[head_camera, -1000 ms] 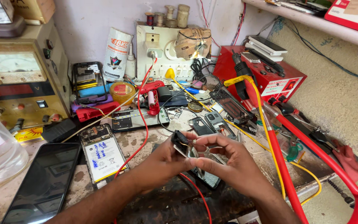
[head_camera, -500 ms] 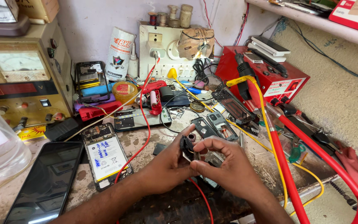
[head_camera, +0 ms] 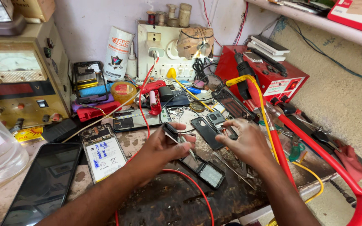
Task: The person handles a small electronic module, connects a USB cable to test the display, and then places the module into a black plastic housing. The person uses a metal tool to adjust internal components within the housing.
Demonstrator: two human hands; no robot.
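**Hands part over the small phone part**

A moment ago both your hands were bunched together around one small dark piece; now they have drawn apart. Your left hand (head_camera: 164, 146) grips the small dark phone part (head_camera: 173, 133), pinched between thumb and fingers and held tilted just above the surface (head_camera: 156, 201). Your right hand (head_camera: 248, 144) has come away to the side, fingers curled; whether it pinches anything is too small to tell. That suggests the piece has been separated or freed. The part looks flat, dark and rectangular, with a pale edge. Below it lies an opened phone frame (head_camera: 202, 167), beside a red wire (head_camera: 189, 180).
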